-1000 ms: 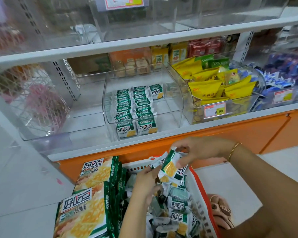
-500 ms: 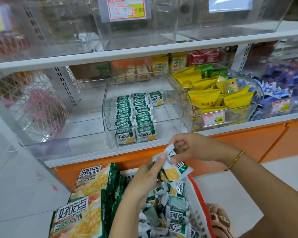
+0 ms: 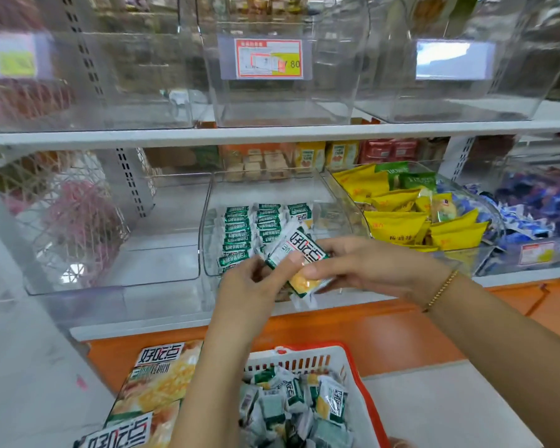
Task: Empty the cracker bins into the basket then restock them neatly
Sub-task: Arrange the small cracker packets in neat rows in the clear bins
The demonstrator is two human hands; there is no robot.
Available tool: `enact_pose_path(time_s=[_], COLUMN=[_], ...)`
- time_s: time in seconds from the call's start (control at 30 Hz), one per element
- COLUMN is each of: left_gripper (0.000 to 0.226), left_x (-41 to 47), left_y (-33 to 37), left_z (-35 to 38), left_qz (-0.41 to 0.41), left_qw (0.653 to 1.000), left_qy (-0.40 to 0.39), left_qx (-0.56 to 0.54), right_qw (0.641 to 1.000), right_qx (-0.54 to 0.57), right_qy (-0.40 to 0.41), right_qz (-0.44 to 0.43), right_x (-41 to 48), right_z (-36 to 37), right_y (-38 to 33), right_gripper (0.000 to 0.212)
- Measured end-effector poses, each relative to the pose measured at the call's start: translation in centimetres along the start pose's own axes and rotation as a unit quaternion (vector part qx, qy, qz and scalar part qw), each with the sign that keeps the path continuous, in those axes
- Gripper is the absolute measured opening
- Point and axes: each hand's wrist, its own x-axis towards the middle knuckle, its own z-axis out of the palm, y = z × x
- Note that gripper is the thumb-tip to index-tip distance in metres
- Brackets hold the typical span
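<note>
The left hand (image 3: pixel 249 286) and right hand (image 3: pixel 369 270) both pinch one cracker packet (image 3: pixel 299 253) in their fingers (image 3: pixel 322 271), holding it slantwise just in front of the middle clear bin (image 3: pixel 207 221), whose neat packet rows (image 3: pixel 240 234) lie straight behind.

Reading 好吃点 in black across the white-and-green cracker packet (image 3: pixel 299 253); repeating the same 好吃点, larger, on the big bag (image 3: pixel 162 360) at lower left; showing only "80" clearly on the red-bordered price tag (image 3: pixel 268 58) of the upper clear bin (image 3: pixel 282 101); blurring past legibility on the lower right tag (image 3: pixel 537 252).
</note>
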Motion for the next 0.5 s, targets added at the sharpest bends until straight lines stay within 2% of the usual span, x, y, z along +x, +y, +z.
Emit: enact_pose_path(time_s=[0.1, 0.17, 0.2, 0.27, 0.3, 0.37, 0.5], left_gripper=[0.059, 0.056, 0.057, 0.060, 0.061, 0.062, 0.070], left_x=[2.1, 3.0, 3.3, 3.7, 3.8, 3.9, 3.8], left_y=[0.4, -0.2, -0.5, -1.3, -1.7, -2.1, -2.3], left_z=[-1.8, -3.1, -3.6, -4.0, -3.9, -3.4, -2.9], left_qz=[0.019, 0.023, 0.020, -0.003, -0.017, -0.028, -0.033], left_qw=[0.992, 0.967, 0.955, 0.947, 0.947, 0.947, 0.944], left_qy=[0.110, 0.208, 0.236, 0.241, 0.227, 0.203, 0.201], left_qx=[0.059, 0.144, 0.177, 0.214, 0.225, 0.247, 0.258], right_qw=[0.989, 0.958, 0.940, 0.903, 0.882, 0.839, 0.780], right_qx=[-0.131, -0.251, -0.296, -0.370, -0.410, -0.486, -0.579], right_qy=[0.062, 0.122, 0.153, 0.198, 0.209, 0.210, 0.186], right_qz=[0.042, 0.067, 0.075, 0.087, 0.098, 0.128, 0.145], right_x=[2.6, 4.4, 5.3, 7.4, 8.6, 11.3, 15.8], right_z=[-1.8, -3.3, -4.0, -5.3, -5.8, -6.6, -7.4], right_y=[-2.2, -3.7, -4.3, -5.1, -5.2, -4.7, -3.0], right_gripper=[0.081, 0.086, 0.081, 0.071, 0.073, 0.078, 0.067])
